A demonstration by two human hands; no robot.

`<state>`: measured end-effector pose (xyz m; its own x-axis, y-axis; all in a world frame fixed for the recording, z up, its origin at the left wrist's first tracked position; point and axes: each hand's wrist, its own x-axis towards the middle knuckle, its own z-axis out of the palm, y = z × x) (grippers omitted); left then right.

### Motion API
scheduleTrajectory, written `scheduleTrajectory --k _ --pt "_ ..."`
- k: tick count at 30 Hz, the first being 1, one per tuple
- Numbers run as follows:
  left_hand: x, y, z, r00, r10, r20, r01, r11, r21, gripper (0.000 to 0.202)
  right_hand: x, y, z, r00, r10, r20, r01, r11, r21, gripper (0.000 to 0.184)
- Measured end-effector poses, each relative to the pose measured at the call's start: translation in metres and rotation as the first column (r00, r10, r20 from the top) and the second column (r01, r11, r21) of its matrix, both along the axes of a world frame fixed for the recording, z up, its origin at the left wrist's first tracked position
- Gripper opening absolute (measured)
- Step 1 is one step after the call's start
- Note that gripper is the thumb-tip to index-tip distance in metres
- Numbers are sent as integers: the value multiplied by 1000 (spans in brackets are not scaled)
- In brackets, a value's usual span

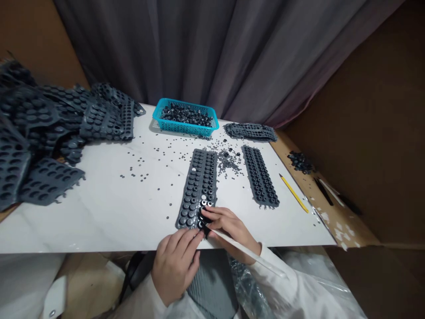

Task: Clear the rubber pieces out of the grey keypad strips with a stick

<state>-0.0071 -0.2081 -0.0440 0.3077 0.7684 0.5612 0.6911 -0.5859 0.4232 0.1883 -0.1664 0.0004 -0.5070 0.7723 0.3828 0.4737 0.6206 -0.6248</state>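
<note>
Sheet (200, 180) lay mid-counter (116, 221), near edge. Right hand (230, 225) held white tool (250, 253) over the sheet's near end. Left hand (175, 261) sat there too, fingers close together; couldn't tell if gripping. Basket (187, 128) far, second sheet (260, 176) right, pencil (294, 193) right of that.

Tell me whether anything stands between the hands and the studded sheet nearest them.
Nothing visible does: the left hand and right hand are both at the near end of the studded sheet, and the teal basket stands beyond its far end.
</note>
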Motion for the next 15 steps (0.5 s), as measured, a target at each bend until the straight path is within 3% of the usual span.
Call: scheduleTrajectory --k 10,15 --pt "1 1 3 1000 0 -1 0 1000 18 30 -1 3 -4 994 -34 105 18 989 147 10" --pt "0 1 3 1000 -4 0 4 1000 5 32 4 3 4 954 -299 -38 301 947 110 15"
